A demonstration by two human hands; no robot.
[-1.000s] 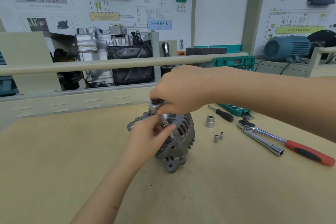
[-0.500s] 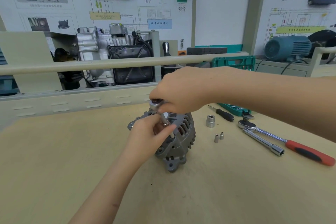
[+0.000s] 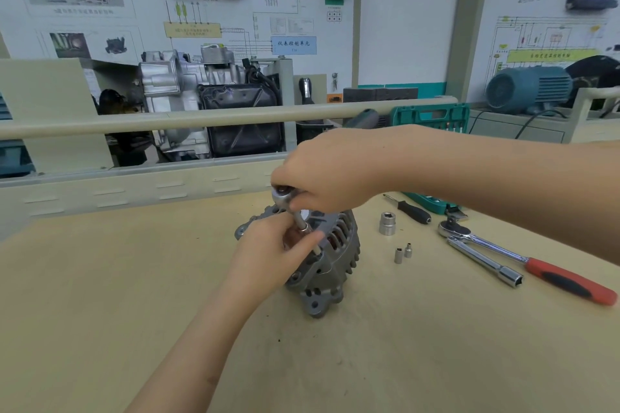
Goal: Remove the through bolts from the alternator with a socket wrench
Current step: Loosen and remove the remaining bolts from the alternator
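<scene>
Now, far left on the back wall a blue label [image 3: 293, 45] reads "仪表控制单元"; the other panel text is too small to read. Down on the desk [image 3: 100, 295], the left hand [image 3: 268, 256] has its fingers pinched around the wrench's extension shaft just above the alternator [image 3: 330, 265], which stands mid-desk. Over it, the right hand [image 3: 330, 171] is curled tight on the socket wrench [image 3: 285, 196], its head poking out by the thumb. Moving right: a large socket [image 3: 387, 223], two small sockets [image 3: 402, 253], a black screwdriver [image 3: 414, 211], then a red-handled ratchet [image 3: 536, 266] lying loose. Against half a second ago, both hands keep the same grip; barely any shift.
</scene>
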